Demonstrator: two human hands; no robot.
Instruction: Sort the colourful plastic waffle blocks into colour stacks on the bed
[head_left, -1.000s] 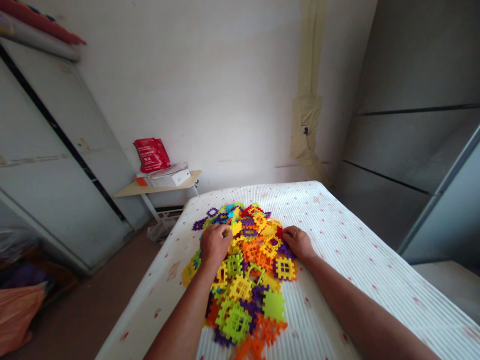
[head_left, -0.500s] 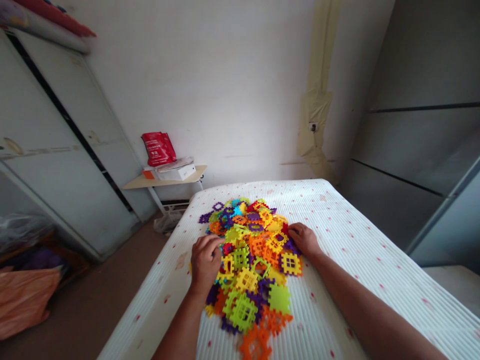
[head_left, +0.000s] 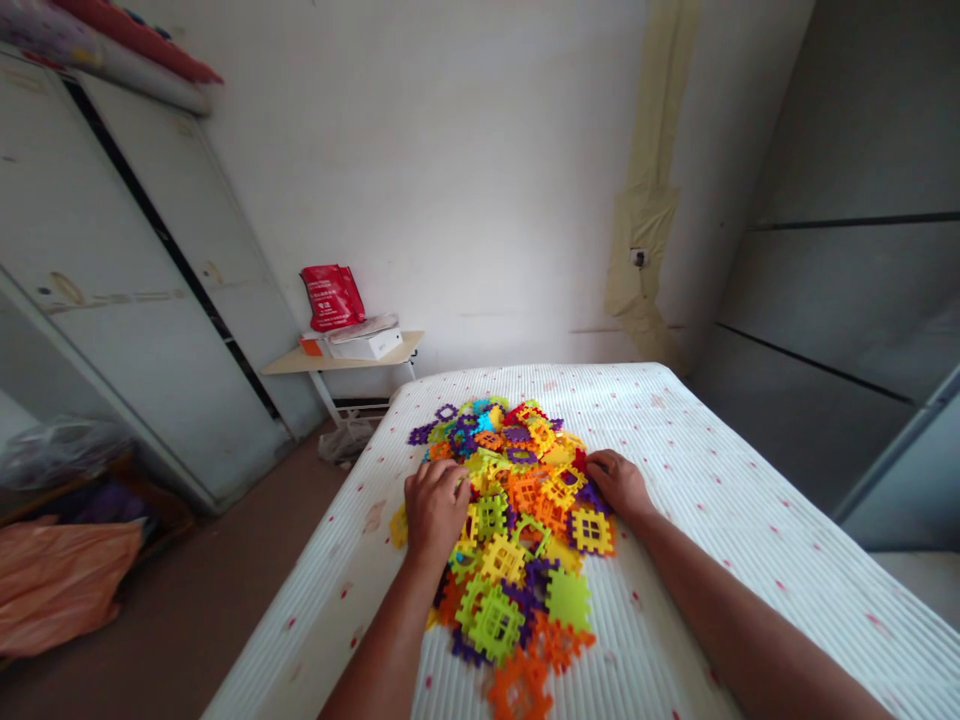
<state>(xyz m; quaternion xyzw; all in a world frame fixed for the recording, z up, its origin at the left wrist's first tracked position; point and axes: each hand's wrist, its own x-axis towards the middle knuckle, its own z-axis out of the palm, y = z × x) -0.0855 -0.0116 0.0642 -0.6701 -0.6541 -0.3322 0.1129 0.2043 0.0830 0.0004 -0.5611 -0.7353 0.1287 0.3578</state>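
A heap of flat plastic interlocking tiles in yellow, green, orange, purple, red and blue lies on a white ribbed bed cover with small red dots. My left hand rests on the heap's left side, fingers curled down into the tiles. On the right side of the heap my right hand has its fingers bent and tucked among the pieces. What the fingers of either hand grip is hidden by the tiles.
A small side table with a red bag and a white box stands by the far wall, left of the bed. Grey wardrobe doors line the left. An orange bag lies on the floor.
My left hand slid back along the heap's left edge and then a little inward onto the tiles. My right hand stayed on the heap's right side. The camera turned slightly.
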